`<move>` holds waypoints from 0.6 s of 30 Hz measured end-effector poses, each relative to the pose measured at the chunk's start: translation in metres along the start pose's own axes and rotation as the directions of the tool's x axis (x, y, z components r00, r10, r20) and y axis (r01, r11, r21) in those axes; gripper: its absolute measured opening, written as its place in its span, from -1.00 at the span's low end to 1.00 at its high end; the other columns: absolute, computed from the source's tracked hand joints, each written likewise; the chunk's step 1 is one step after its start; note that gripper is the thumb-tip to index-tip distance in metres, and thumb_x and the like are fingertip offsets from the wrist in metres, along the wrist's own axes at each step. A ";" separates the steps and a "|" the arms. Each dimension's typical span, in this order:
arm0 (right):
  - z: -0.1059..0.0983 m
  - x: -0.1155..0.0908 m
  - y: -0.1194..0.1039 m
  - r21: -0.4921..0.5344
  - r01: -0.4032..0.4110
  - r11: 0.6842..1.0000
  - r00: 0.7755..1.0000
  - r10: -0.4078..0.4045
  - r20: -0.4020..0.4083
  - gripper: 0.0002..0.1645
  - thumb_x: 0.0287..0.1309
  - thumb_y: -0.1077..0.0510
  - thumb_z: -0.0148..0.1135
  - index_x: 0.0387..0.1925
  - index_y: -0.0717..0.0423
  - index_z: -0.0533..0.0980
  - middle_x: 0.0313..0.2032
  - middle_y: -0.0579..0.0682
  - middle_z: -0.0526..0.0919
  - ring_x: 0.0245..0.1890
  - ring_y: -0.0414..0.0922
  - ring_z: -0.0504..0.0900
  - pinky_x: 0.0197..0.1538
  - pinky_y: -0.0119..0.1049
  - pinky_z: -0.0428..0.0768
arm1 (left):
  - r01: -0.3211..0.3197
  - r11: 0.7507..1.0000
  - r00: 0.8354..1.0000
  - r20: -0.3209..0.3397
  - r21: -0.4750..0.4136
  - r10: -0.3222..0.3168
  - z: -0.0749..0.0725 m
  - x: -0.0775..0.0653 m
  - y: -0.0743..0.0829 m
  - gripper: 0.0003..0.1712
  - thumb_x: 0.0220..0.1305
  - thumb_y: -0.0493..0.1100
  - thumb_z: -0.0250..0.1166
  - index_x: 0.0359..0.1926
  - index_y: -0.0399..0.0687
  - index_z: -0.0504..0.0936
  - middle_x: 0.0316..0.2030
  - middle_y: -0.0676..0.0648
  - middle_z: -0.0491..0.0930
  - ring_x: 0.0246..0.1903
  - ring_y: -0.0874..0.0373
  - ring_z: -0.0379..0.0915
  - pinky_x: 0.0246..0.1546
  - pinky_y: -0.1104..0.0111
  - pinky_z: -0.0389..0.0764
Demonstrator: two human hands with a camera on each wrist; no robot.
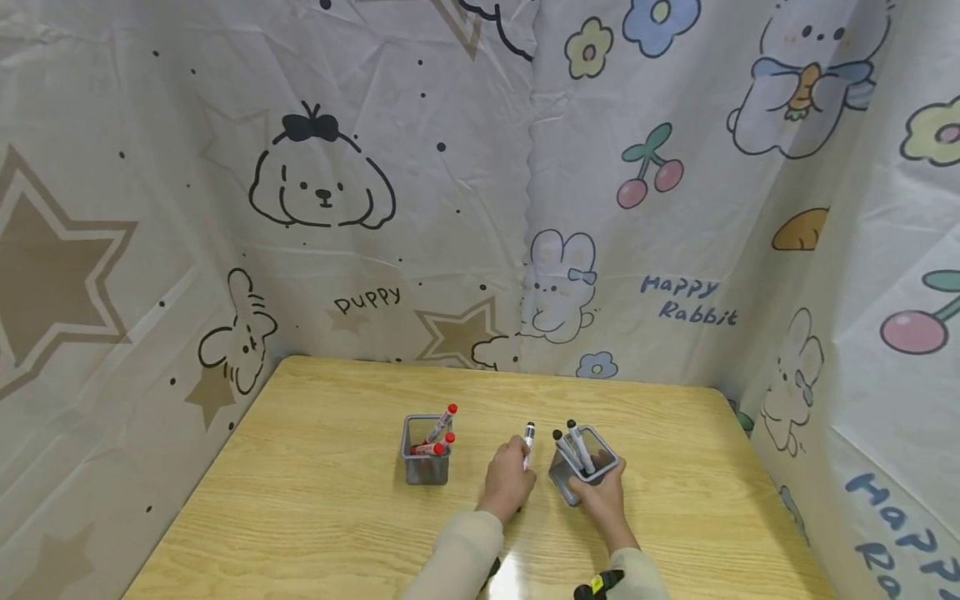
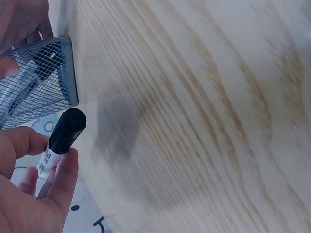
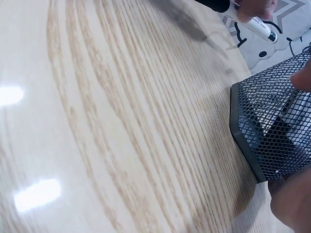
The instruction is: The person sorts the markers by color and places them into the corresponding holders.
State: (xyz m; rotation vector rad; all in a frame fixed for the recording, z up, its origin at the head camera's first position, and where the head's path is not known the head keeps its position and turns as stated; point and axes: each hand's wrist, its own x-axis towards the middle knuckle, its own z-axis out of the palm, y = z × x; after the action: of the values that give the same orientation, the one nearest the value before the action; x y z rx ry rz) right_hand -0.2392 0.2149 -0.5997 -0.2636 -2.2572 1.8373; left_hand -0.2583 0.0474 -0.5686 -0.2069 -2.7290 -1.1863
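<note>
My left hand [image 1: 507, 478] pinches a white marker [image 1: 529, 442] with a black cap between thumb and fingers; in the left wrist view the black cap [image 2: 68, 130] points away from the palm. To the right, my right hand [image 1: 604, 497] grips a grey mesh pen holder [image 1: 561, 482], which is tilted. Black-capped markers [image 1: 576, 448] stand inside that holder, leaning toward its left side. In the right wrist view the holder's mesh wall [image 3: 272, 116] sits between thumb and fingers, its bottom rim close over the table.
A second mesh pen holder [image 1: 427, 472] stands upright to the left, with several red-capped markers [image 1: 441, 427] in it. The wooden table [image 1: 315, 500] ends at a printed cloth [image 1: 450, 208] behind and at both sides.
</note>
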 end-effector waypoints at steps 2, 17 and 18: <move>0.000 0.000 -0.001 -0.003 -0.003 1.000 1.000 0.003 -0.002 -0.05 -0.29 0.40 0.26 0.18 0.31 0.00 0.14 0.37 0.27 0.13 0.24 0.31 0.19 0.01 0.22 | 0.017 1.000 1.000 -0.006 -0.018 -0.017 0.000 0.000 0.002 -0.58 -0.16 -0.41 0.38 -0.23 -0.13 0.44 -0.48 0.00 0.40 -0.53 0.14 0.35 -0.53 0.30 0.42; 0.001 0.001 0.000 0.001 -0.006 1.000 1.000 0.006 -0.003 -0.05 -0.30 0.40 0.26 0.18 0.30 -0.01 0.13 0.38 0.26 0.15 0.25 0.29 0.22 0.01 0.18 | 0.077 0.993 0.997 0.016 -0.089 -0.076 -0.006 0.003 0.010 -0.51 -0.20 -0.34 0.44 -0.13 -0.16 0.55 -0.45 0.06 0.41 -0.48 0.19 0.35 -0.45 0.32 0.45; 0.001 0.001 0.000 0.004 -0.005 1.000 1.000 0.005 -0.003 -0.05 -0.30 0.40 0.26 0.18 0.30 -0.01 0.13 0.38 0.26 0.15 0.24 0.29 0.22 0.00 0.19 | 0.073 0.993 0.997 0.011 -0.089 -0.073 -0.006 0.004 0.011 -0.52 -0.19 -0.33 0.43 -0.13 -0.15 0.55 -0.46 0.07 0.41 -0.48 0.20 0.35 -0.44 0.33 0.44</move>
State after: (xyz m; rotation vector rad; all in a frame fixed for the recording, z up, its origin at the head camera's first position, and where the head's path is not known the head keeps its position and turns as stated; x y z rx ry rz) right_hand -0.2405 0.2142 -0.5999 -0.2717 -2.2523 1.8428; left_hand -0.2595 0.0504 -0.5563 -0.1237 -2.7141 -1.3316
